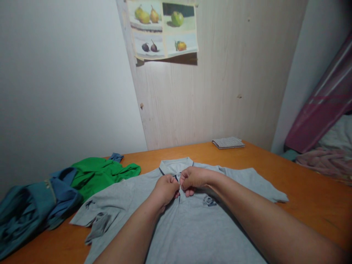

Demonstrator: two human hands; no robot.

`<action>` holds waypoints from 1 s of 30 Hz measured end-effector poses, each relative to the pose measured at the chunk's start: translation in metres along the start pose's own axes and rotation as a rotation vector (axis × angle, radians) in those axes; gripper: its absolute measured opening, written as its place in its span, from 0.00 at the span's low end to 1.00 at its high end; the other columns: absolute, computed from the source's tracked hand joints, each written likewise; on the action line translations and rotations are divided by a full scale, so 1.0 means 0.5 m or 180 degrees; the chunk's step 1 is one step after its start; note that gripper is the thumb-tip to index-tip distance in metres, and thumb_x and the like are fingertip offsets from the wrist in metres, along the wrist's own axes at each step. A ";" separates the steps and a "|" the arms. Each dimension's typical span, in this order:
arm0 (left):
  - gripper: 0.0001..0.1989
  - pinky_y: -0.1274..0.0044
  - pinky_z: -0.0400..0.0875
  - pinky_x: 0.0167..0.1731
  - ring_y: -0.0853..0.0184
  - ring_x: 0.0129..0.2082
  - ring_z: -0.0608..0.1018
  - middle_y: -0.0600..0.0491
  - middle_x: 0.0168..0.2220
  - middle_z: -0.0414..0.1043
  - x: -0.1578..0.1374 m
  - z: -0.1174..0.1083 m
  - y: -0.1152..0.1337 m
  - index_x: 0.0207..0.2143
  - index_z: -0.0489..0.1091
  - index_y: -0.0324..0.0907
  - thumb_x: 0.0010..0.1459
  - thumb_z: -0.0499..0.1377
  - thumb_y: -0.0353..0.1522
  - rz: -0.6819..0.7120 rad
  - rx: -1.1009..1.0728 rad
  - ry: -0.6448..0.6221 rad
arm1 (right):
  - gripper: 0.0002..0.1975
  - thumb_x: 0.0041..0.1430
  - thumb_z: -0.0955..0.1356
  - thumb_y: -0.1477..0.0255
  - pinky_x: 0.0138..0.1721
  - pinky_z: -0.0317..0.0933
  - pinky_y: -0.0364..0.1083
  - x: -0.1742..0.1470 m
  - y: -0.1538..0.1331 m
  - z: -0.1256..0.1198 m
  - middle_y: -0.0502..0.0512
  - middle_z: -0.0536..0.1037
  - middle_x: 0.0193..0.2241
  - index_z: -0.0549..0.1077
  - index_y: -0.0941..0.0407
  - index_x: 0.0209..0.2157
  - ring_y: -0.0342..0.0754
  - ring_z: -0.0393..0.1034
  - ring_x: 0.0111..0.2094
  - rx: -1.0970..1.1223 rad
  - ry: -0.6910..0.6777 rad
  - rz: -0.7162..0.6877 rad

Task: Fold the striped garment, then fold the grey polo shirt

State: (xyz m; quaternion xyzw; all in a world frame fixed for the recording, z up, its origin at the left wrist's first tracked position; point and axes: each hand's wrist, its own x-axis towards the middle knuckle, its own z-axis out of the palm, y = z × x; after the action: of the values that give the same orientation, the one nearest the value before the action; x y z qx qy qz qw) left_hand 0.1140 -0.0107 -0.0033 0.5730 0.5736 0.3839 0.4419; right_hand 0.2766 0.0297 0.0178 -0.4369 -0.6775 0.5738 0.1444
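A light grey polo shirt [189, 231] lies face up and spread out, its collar [176, 166] at the far end and both short sleeves out to the sides. At the front placket just below the collar, my left hand [166, 190] pinches the fabric from the left. My right hand [192, 179] meets it from the right, fingers curled and pinching the other side of the placket. The fingertips nearly touch; any button between them is hidden. A dark emblem [209, 201] shows on the chest beside my right wrist.
On the orange-brown table [310, 205], a green garment [101, 174] and blue-teal clothes [30, 205] are heaped at the left. A checked notebook-like item [228, 142] lies at the back edge. Fruit pictures [165, 31] hang on the wall. Pinkish cloth [324, 161] is at the right.
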 end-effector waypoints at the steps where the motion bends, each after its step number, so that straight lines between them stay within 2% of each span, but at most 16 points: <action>1: 0.07 0.81 0.52 0.17 0.73 0.14 0.66 0.59 0.13 0.65 0.000 0.001 0.001 0.23 0.61 0.44 0.47 0.55 0.23 0.0014 -0.0040 0.0047 | 0.07 0.46 0.67 0.83 0.21 0.67 0.37 -0.001 -0.001 0.000 0.49 0.76 0.16 0.71 0.58 0.27 0.43 0.73 0.19 0.0008 -0.0015 0.0004; 8: 0.15 0.82 0.51 0.16 0.73 0.13 0.63 0.66 0.13 0.60 -0.002 0.006 0.002 0.29 0.56 0.46 0.44 0.59 0.23 0.0079 -0.0562 0.0112 | 0.05 0.47 0.68 0.81 0.21 0.66 0.38 0.002 -0.002 -0.001 0.50 0.76 0.15 0.71 0.57 0.26 0.43 0.72 0.18 -0.0017 0.0013 0.0082; 17: 0.12 0.82 0.58 0.18 0.73 0.16 0.67 0.64 0.16 0.63 -0.017 -0.001 0.019 0.31 0.58 0.45 0.47 0.58 0.25 -0.0068 -0.0554 0.0088 | 0.07 0.45 0.68 0.82 0.20 0.65 0.38 0.009 0.000 0.000 0.43 0.72 0.12 0.70 0.56 0.26 0.44 0.72 0.17 -0.0416 0.0166 -0.0166; 30: 0.15 0.83 0.51 0.16 0.74 0.12 0.64 0.65 0.12 0.60 -0.006 0.004 0.012 0.29 0.55 0.46 0.46 0.60 0.24 -0.0060 -0.0632 0.0144 | 0.09 0.45 0.68 0.83 0.21 0.64 0.37 -0.005 -0.010 0.011 0.42 0.72 0.13 0.68 0.56 0.26 0.42 0.73 0.18 -0.0350 0.0150 -0.0240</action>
State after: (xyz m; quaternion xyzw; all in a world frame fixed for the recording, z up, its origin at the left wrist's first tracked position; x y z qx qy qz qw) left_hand 0.1179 -0.0137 0.0021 0.5121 0.5480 0.4474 0.4871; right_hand 0.2724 0.0244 0.0216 -0.4318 -0.7204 0.5194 0.1576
